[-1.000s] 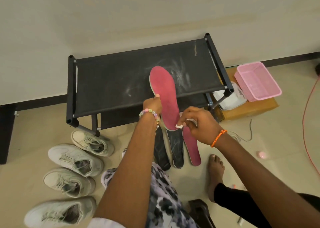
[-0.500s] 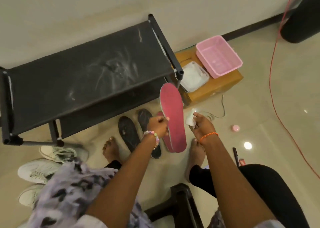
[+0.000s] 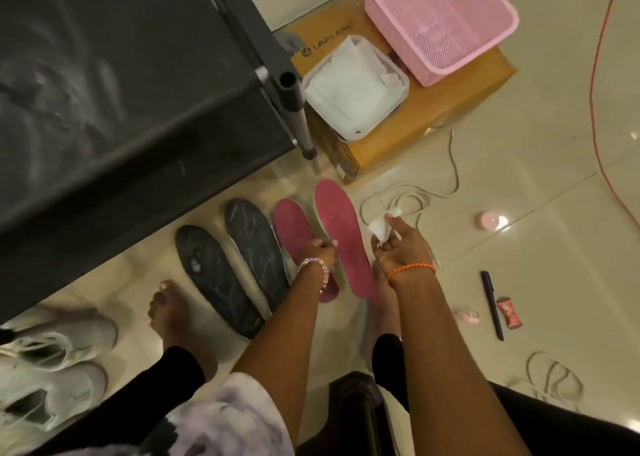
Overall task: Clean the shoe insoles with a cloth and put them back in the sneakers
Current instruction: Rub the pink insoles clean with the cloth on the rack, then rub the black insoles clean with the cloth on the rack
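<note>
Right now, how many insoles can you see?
4. Two dark insoles lie on the floor by the rack, a pink insole lies beside them, and the left hand holds another pink insole.

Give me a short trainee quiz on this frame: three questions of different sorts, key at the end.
1. True or false: the left hand grips the pink insole by its edge.
2. Multiple choice: what does the right hand pinch? A) a black pen B) a white cloth C) a shoelace
3. Fill in: besides the held one, ___ insoles lie on the floor beside the black rack.

Key
1. True.
2. B, the white cloth; the black pen lies on the floor.
3. Three: two dark insoles and a second pink insole.
</note>
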